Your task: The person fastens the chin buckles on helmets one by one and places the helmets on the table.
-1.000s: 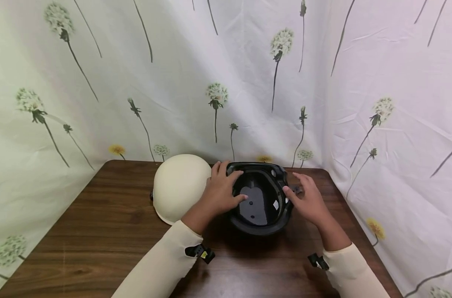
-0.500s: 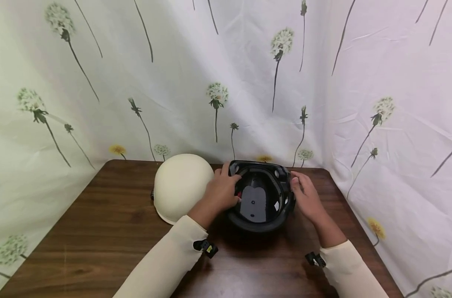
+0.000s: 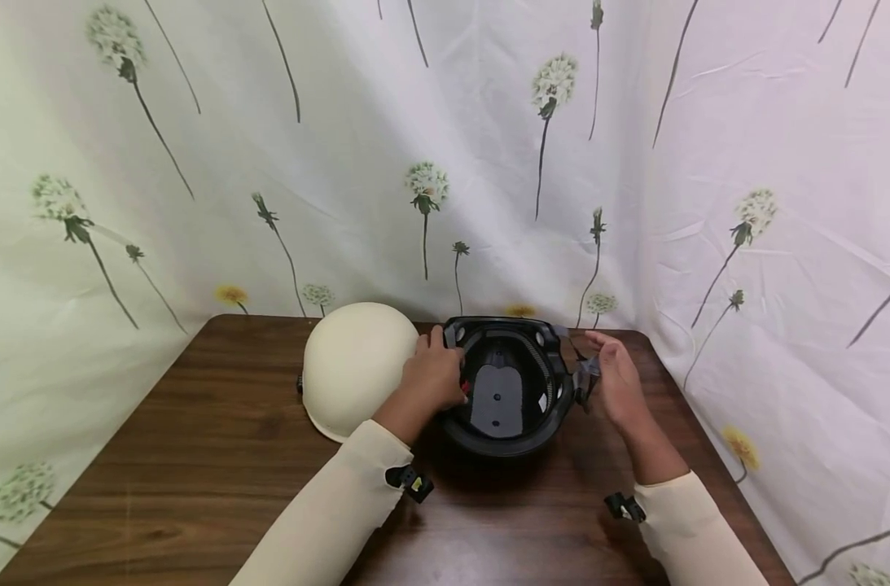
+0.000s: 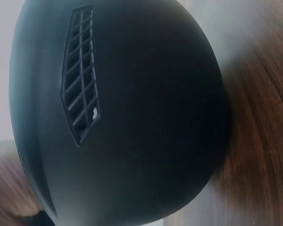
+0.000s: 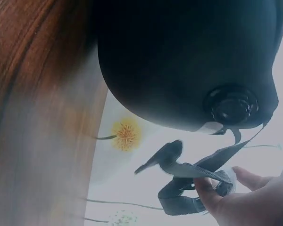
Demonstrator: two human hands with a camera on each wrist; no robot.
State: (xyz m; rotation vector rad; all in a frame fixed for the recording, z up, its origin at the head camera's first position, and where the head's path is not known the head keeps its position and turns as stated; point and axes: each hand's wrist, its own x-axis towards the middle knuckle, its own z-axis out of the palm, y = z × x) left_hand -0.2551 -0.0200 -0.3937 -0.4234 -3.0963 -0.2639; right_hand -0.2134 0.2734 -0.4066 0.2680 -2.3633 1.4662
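A black helmet lies upside down on the table, its padded inside facing up in the head view. My left hand grips its left rim, next to a small red part. At the helmet's right side, my right hand pinches a dark strap held out past the rim. In the right wrist view, the loose strap loops below the round knob, with a finger against it. The left wrist view is filled by the helmet's outer shell and its grille vent.
A cream helmet stands dome up on the left, close beside my left hand. The brown wooden table ends at a white curtain with a dandelion print, behind and at the right.
My right hand has moved from the helmet's right rim outward, with the strap now drawn out to the right. My left fingers have drawn back from over the inside onto the left rim.
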